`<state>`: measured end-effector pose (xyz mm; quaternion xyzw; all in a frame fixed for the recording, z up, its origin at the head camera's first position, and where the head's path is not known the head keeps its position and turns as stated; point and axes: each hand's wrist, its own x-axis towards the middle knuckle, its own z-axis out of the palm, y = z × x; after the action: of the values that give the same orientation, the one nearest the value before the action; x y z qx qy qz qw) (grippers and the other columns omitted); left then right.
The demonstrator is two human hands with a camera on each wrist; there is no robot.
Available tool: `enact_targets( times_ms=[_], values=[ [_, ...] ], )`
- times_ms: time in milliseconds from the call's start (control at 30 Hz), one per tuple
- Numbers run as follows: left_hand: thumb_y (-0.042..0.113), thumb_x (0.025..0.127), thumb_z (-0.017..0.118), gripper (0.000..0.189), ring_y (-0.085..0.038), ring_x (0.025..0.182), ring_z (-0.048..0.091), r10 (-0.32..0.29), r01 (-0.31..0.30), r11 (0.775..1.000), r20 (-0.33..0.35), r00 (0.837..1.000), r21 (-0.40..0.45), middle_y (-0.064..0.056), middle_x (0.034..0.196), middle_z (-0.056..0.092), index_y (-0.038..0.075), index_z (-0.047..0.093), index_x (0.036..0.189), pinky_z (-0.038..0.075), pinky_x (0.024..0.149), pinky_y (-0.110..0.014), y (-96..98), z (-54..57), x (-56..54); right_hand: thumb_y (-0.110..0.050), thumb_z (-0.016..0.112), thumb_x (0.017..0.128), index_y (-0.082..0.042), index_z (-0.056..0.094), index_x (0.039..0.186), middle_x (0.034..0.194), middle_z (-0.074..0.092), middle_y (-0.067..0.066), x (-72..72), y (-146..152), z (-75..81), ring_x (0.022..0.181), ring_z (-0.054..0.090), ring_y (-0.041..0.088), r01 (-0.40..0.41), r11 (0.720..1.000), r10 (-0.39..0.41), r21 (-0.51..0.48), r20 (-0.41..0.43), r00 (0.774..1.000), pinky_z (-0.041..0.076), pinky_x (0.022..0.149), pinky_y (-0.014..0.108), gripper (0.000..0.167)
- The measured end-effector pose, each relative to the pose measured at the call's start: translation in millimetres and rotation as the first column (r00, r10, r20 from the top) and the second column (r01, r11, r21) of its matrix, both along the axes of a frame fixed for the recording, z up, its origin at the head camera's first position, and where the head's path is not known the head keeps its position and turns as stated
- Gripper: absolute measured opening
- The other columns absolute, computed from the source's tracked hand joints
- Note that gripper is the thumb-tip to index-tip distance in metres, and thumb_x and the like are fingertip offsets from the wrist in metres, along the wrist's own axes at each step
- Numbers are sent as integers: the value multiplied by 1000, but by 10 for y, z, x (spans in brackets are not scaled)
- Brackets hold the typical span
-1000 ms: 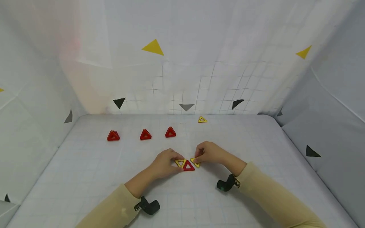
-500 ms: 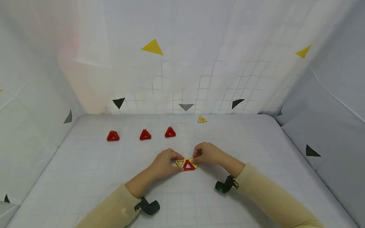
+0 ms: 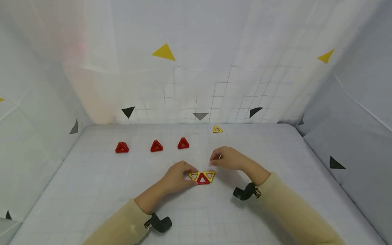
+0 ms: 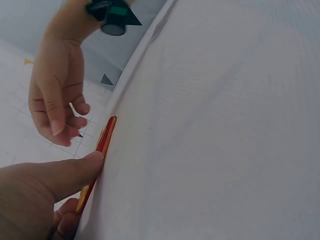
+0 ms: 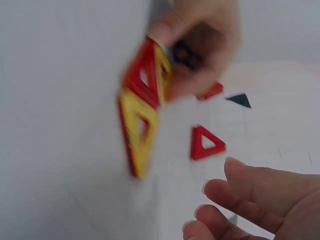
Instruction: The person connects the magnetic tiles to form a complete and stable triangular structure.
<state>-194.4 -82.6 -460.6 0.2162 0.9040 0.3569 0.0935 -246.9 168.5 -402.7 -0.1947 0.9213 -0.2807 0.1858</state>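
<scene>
Three triangular magnetic tiles lie flat in a row in the head view: a yellow tile [image 3: 194, 173], a red tile [image 3: 202, 183] in the middle, and another yellow tile [image 3: 209, 172] on the right. They meet edge to edge. My left hand [image 3: 177, 177] pinches the left end of the row, thumb at the red tile's near corner and fingers behind the left yellow tile, which is partly covered. Just above and right of the row hovers my right hand [image 3: 229, 158], touching nothing. Its fingers are loosely bent in the right wrist view, with no tile between them.
Farther back on the white table [image 3: 92, 190] stand a red triangular piece [image 3: 122, 150] on the left, a second red piece [image 3: 156, 149] and a third red piece [image 3: 183, 147]. A single yellow tile [image 3: 217, 131] lies near the back edge. White sheets surround the table.
My right hand slid its yellow tile against the red one, let go of it and rose away, back and to the right. The left hand kept its place.
</scene>
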Motion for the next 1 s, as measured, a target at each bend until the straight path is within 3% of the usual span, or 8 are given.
enact_targets(
  times_ms=[133, 233, 467, 633, 800, 1000],
  values=[
    [31, 84, 82, 34, -10, 97, 54, 11, -10, 1000, 2, 1000, -10, 10, 102, 59, 22, 74, 116, 46, 86, -35, -4, 9, 9, -23, 68, 97, -12, 74, 102, 95, 68, -1, -239, 109, 125, 85, 58, 19, 24, 1000, -25, -20, -62, 998, 50, 74, 34, 14],
    [31, 84, 82, 34, -10, 97, 54, 16, -16, 1000, 3, 1000, -9, 10, 102, 59, 23, 74, 116, 46, 86, -35, -5, 16, 12, -23, 67, 97, -9, 73, 107, 99, 68, 2, -464, 179, 125, 87, 59, 20, 57, 998, -59, -18, -108, 992, 51, 74, 35, 17],
    [31, 84, 82, 34, -9, 98, 54, 4, -4, 1000, 18, 1000, -3, 10, 105, 60, 23, 74, 116, 47, 86, -34, -12, -41, 17, -22, 65, 98, -5, 69, 115, 111, 66, 10, -873, 254, -70, 102, 59, 27, 134, 991, -133, -7, -153, 979, 51, 84, 40, 23],
    [31, 84, 82, 34, -9, 98, 54, 10, -10, 1000, 16, 1000, 3, 11, 105, 60, 24, 74, 116, 47, 87, -34, -10, -65, 16, -21, 63, 99, -4, 65, 123, 122, 60, 15, -1106, 277, -221, 111, 55, 32, 244, 969, -245, -28, -142, 959, 48, 92, 45, 30],
    [32, 85, 81, 35, -8, 99, 53, -8, 8, 1000, 1, 1000, 0, 12, 105, 60, 24, 73, 117, 47, 87, -33, 6, -60, -7, -22, 63, 100, -1, 56, 137, 135, 53, 21, -1292, 341, -336, 122, 51, 35, 288, 957, -288, -21, -124, 950, 43, 102, 48, 44],
    [32, 85, 81, 35, -8, 99, 54, -5, 5, 1000, -11, 1000, -15, 12, 105, 59, 24, 74, 117, 47, 87, -32, 3, -58, -24, -25, 59, 101, 0, 47, 146, 140, 45, 26, -1371, 287, -391, 130, 42, 42, 239, 970, -225, 47, -201, 953, 35, 108, 53, 53]
  ],
)
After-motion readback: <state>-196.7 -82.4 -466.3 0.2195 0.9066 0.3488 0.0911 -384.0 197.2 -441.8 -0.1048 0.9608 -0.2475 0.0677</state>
